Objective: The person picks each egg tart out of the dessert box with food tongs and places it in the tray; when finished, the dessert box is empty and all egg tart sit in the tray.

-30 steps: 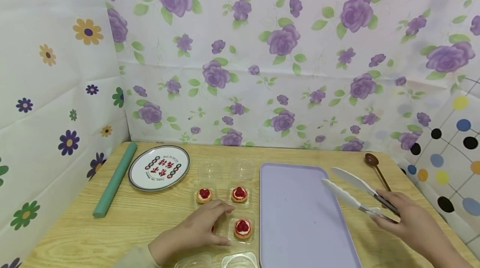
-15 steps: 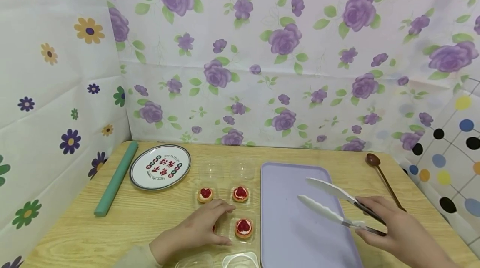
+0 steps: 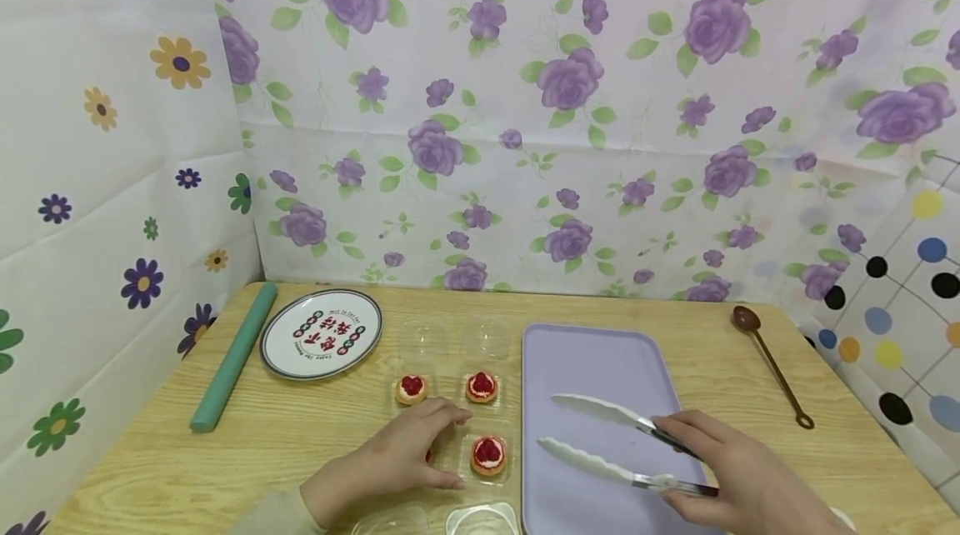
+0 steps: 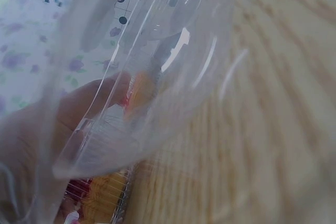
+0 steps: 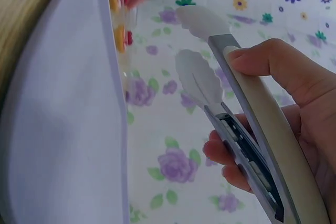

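My right hand (image 3: 742, 477) holds a pair of tongs (image 3: 592, 463) with white scalloped tips, spread apart over the lavender tray (image 3: 585, 356). In the right wrist view the thumb presses the beige outer side of the tongs (image 5: 262, 119), and fingers curl under the other arm. My left hand (image 3: 393, 452) reaches over the clear plastic boxes left of the tray, thumb and fingers spread around the front-left one. That hand mostly hides a tart there. Three raspberry-topped tarts show: back left (image 3: 411, 389), back right (image 3: 482, 387), front right (image 3: 487, 456). A clear lid (image 4: 157, 129) fills much of the left wrist view.
A white plate (image 3: 281, 343) with red lettering stands at the back left, beside a green roll (image 3: 234, 360). At the right lies a brown spoon (image 3: 772, 364). Clear lids (image 3: 483, 339) stand open behind the back tarts; another lies at the front edge (image 3: 480, 518).
My right hand has carried the open tongs leftward and nearer, from the tray's right edge to over its middle. The left hand has stayed in place.
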{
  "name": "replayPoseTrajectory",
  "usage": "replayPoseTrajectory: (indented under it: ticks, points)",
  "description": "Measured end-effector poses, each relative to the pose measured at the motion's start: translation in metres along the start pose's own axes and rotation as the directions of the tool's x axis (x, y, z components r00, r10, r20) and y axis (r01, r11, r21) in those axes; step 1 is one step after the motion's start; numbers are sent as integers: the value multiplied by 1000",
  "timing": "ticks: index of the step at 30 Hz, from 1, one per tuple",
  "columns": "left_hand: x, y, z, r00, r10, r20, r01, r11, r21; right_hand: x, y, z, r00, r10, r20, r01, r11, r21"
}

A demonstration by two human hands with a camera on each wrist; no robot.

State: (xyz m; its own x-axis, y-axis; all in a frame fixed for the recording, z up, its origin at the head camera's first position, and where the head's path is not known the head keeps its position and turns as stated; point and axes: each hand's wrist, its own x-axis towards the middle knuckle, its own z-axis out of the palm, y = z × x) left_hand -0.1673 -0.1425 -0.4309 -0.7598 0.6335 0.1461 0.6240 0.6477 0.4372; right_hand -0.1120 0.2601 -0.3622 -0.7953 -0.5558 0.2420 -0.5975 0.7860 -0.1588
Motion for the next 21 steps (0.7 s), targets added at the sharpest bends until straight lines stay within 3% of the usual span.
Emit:
replayPoseTrajectory:
  ticks: [10, 21]
  points:
    - [0, -1, 2, 1000, 12, -12, -12, 1000, 9, 18, -25, 14, 981, -176, -79, 173, 984, -41]
    - [0, 0, 0, 1000, 1, -1, -1, 1000, 6, 37, -45, 17, 980, -194, -50, 193, 981, -20]
